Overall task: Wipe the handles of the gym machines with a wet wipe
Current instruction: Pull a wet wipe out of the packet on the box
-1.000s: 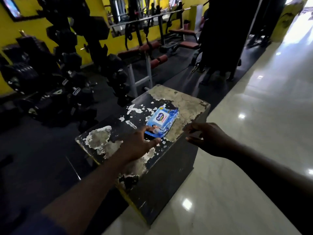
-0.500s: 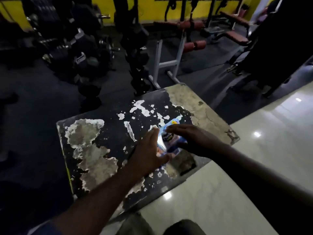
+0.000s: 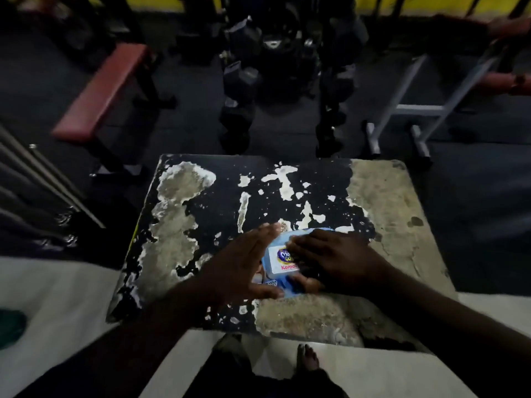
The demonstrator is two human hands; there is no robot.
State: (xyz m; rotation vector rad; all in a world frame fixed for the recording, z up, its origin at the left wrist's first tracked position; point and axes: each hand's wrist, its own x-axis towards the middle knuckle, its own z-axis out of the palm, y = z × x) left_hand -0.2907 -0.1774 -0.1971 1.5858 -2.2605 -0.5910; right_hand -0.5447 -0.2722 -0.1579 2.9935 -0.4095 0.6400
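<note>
Currently the wet wipe pack (image 3: pixel 283 261) lies flat on the top of the plyo box (image 3: pixel 201 211), towards its near edge, with the white label uppermost. The flap is not seen lifted, and no wipe is out.

Left hand (image 3: pixel 244 265): fingers straight, laid against the pack's left side, thumb along its near edge; it braces the pack and does not close round it.

Right hand (image 3: pixel 336 259): fingers bent down over the label, thumb at the near side, so it grips the pack from the right. Whether the fingertips have caught the flap's edge cannot be told.

Change noted: a second ago the right hand hung apart from the pack, off the box's corner, with only the left touching it. Half a second ago the right had arrived on top. Both now hold it.

Assessment: opening appears to be in hand; the handles remain unwiped.

Surroundings: black paint peeled widely from the box top; beyond it a dumbbell rack (image 3: pixel 275 53), a red padded bench (image 3: pixel 106 90) at left, and a bare foot (image 3: pixel 307 359) on the pale floor below.
</note>
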